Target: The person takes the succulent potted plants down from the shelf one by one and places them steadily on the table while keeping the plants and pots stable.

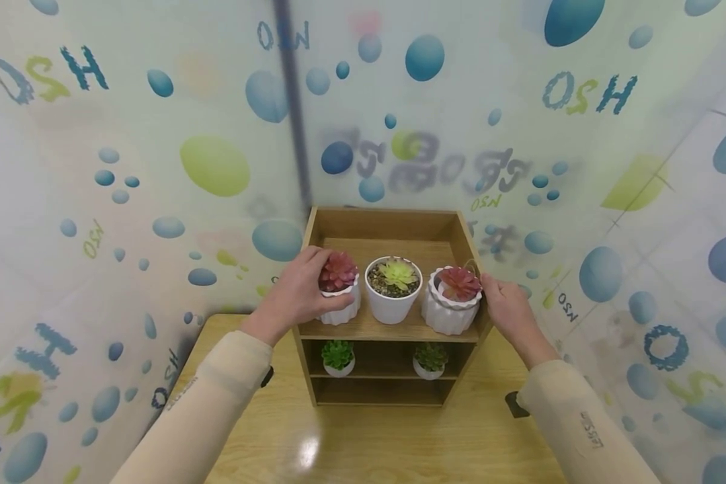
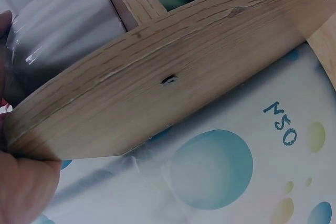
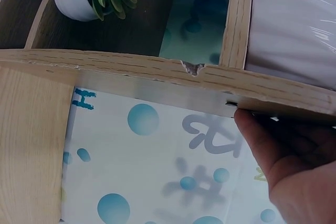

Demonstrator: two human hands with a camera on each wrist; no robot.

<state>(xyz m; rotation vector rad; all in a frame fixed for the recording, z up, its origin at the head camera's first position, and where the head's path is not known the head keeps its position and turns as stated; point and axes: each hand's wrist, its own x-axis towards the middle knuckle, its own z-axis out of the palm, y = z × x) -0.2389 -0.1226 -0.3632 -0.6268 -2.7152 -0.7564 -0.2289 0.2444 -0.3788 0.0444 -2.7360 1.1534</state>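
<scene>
In the head view my left hand point(image 1: 300, 286) is around a red succulent point(image 1: 339, 271) in a white pot point(image 1: 343, 310) at the shelf's left end. Its thumb lies across the pot's front and its fingers reach behind. My right hand point(image 1: 511, 306) touches the outer side of the small wooden shelf point(image 1: 393, 331) at its right, with extended fingers against the side panel point(image 3: 157, 69). Beside it, inside the panel, stands another red succulent point(image 1: 460, 283) in a ribbed white pot point(image 1: 450, 316). Between the two is a yellow-green succulent point(image 1: 397, 274) in a smooth white pot point(image 1: 393, 310).
Lower in the shelf stand two small green plants, one left point(image 1: 337, 355) and one right point(image 1: 430, 357), in white pots. The shelf is on a wooden table point(image 1: 363, 444). A patterned curtain point(image 1: 212, 165) surrounds it closely at the back and sides.
</scene>
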